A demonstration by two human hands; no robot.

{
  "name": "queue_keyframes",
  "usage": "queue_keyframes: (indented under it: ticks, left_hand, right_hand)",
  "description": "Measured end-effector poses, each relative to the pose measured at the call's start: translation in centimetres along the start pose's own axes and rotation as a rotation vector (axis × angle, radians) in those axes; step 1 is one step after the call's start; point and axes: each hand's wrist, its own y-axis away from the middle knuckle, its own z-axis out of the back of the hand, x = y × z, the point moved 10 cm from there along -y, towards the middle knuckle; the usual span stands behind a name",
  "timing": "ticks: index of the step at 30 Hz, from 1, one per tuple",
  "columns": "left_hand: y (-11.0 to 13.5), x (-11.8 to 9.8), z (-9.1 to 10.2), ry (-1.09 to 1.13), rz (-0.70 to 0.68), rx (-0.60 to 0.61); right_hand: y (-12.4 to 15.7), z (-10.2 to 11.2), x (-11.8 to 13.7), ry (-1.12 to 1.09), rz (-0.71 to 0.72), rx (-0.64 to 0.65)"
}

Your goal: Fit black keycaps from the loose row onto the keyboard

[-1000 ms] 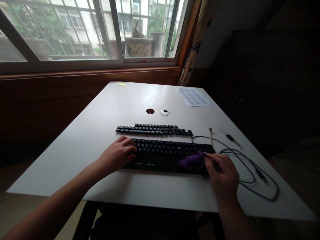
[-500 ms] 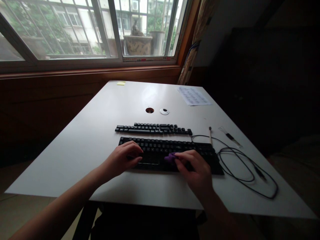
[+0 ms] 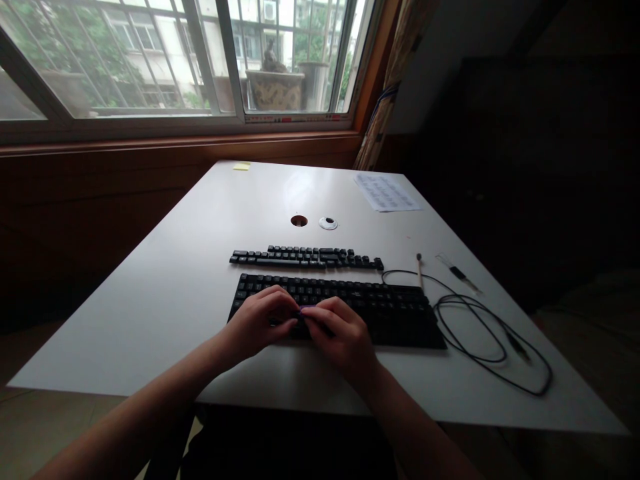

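A black keyboard (image 3: 400,327) lies on the white table in front of me. Keycaps fill its upper rows, while its lower right part looks bare. My left hand (image 3: 263,317) is over the keyboard's left side, its fingertips pinched together against the other hand's. My right hand (image 3: 343,333) holds a small purple soft lump (image 3: 306,309), mostly hidden by my fingers, and the fingertips of both hands meet at it. Behind the keyboard, loose black keycaps (image 3: 280,263) are lined up in rows.
A black cable (image 3: 500,363) is coiled right of the keyboard. Near it lie a small brush-like stick (image 3: 419,270) and a wire tool with a black handle (image 3: 457,272). Farther back are a round hole (image 3: 299,221), its white cover (image 3: 329,223), printed paper (image 3: 387,193) and a yellow note (image 3: 242,167).
My right hand has moved left across the keyboard, carrying the purple lump to my left hand. My left hand's fingers have closed in at the lump.
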Motion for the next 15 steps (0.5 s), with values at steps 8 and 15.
queue_keyframes:
  ticks: [8, 15]
  left_hand:
    - [0.1, 0.3, -0.1, 0.031, 0.034, -0.049]
    - [0.2, 0.4, -0.2, 0.094, 0.066, -0.062]
  right_hand:
    - [0.6, -0.5, -0.1, 0.023, 0.036, 0.021]
    - [0.8, -0.1, 1.2, 0.102, 0.123, -0.023]
